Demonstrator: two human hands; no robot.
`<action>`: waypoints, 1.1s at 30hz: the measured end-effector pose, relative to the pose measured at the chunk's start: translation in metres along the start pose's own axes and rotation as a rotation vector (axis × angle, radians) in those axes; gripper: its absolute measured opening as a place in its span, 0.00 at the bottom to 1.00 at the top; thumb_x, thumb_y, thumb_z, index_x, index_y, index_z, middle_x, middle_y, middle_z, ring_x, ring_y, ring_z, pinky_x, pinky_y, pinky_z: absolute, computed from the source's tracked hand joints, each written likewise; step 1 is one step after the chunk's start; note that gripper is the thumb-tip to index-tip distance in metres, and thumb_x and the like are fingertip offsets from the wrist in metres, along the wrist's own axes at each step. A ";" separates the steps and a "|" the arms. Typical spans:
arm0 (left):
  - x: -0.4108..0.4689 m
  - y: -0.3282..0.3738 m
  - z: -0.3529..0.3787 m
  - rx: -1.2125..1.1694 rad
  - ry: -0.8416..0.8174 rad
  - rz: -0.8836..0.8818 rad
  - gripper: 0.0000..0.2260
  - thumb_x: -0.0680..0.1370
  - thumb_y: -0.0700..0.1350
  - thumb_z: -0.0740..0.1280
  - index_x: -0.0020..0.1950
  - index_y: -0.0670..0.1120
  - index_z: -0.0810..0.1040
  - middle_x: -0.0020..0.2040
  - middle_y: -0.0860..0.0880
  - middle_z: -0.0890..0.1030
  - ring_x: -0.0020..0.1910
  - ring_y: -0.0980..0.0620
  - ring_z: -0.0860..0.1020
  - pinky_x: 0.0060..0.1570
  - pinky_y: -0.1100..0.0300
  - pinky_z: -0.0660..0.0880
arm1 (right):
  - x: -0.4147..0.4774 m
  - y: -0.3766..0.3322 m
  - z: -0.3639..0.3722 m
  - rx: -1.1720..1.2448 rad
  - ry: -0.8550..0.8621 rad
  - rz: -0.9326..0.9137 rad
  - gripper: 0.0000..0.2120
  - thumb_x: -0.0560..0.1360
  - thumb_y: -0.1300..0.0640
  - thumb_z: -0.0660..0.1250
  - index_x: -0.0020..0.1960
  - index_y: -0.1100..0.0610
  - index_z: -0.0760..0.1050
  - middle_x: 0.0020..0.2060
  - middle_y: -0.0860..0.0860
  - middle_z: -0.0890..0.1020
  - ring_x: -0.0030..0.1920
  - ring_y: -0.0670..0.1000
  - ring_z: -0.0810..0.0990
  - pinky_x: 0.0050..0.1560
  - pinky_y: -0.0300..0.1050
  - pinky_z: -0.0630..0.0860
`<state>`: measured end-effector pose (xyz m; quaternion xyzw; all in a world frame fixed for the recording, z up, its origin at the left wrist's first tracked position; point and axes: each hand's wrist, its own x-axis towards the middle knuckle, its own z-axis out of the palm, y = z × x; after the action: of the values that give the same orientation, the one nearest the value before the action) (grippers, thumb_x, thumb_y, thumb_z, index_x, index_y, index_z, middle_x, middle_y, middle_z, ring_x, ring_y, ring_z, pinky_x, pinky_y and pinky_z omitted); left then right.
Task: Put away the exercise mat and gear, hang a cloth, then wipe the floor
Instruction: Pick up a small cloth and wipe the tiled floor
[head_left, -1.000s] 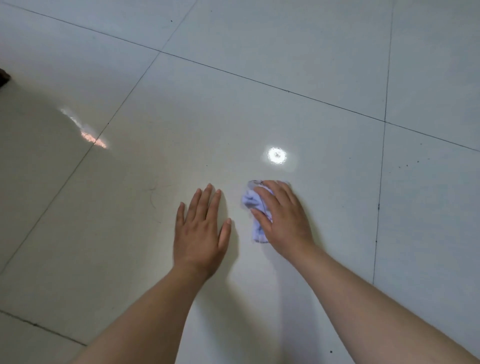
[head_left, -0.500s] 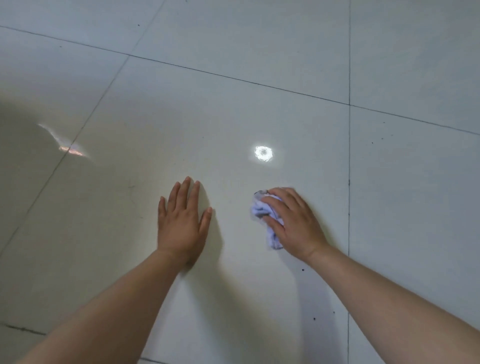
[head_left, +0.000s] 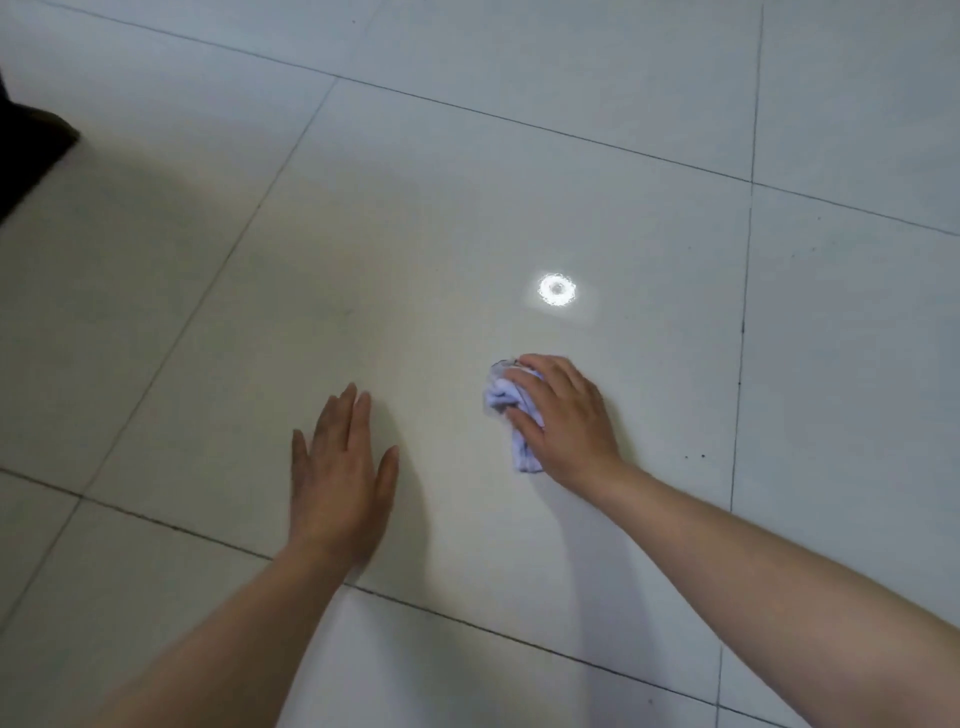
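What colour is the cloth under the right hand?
Pale lavender-blue, plain; the cloth shows in the head view, under the right hand.

the floor (head_left: 519, 182) is laid in large pale tiles, ceramic or stone by the look, smooth and highly glossy, polished enough to mirror a bright ring of light (head_left: 556, 291) and soft shadows. the thin joints (head_left: 748, 260) between the tiles are dark and matt. the cloth (head_left: 506, 397) is soft pale lilac-white fabric, matt and crumpled into folds, its weave too blurred to tell. a dark thing (head_left: 26, 150) at the left edge looks matt, material unclear.
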<state>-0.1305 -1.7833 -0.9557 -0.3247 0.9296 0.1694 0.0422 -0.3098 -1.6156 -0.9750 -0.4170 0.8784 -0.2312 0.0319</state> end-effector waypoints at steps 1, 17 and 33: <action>-0.009 -0.007 0.002 -0.002 -0.007 -0.036 0.27 0.80 0.53 0.54 0.77 0.45 0.52 0.78 0.49 0.51 0.76 0.50 0.51 0.73 0.47 0.45 | 0.007 -0.006 0.004 -0.012 0.013 0.065 0.19 0.73 0.48 0.58 0.61 0.52 0.73 0.60 0.51 0.76 0.60 0.55 0.73 0.58 0.51 0.72; 0.020 0.018 0.000 0.154 -0.022 0.088 0.27 0.78 0.55 0.52 0.75 0.43 0.58 0.76 0.43 0.57 0.74 0.41 0.58 0.67 0.36 0.57 | -0.010 0.034 -0.018 -0.044 -0.030 -0.004 0.17 0.73 0.51 0.59 0.60 0.52 0.74 0.59 0.50 0.76 0.60 0.54 0.72 0.56 0.50 0.73; 0.108 0.212 0.057 0.002 -0.022 0.210 0.25 0.81 0.54 0.49 0.77 0.49 0.50 0.78 0.50 0.45 0.76 0.48 0.44 0.73 0.45 0.43 | 0.006 0.138 -0.062 -0.080 0.227 0.219 0.17 0.72 0.50 0.58 0.55 0.54 0.78 0.54 0.51 0.79 0.54 0.57 0.77 0.51 0.49 0.75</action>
<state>-0.3479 -1.6720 -0.9689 -0.2238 0.9580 0.1756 0.0348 -0.4278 -1.5211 -0.9783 -0.2907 0.9251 -0.2370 -0.0592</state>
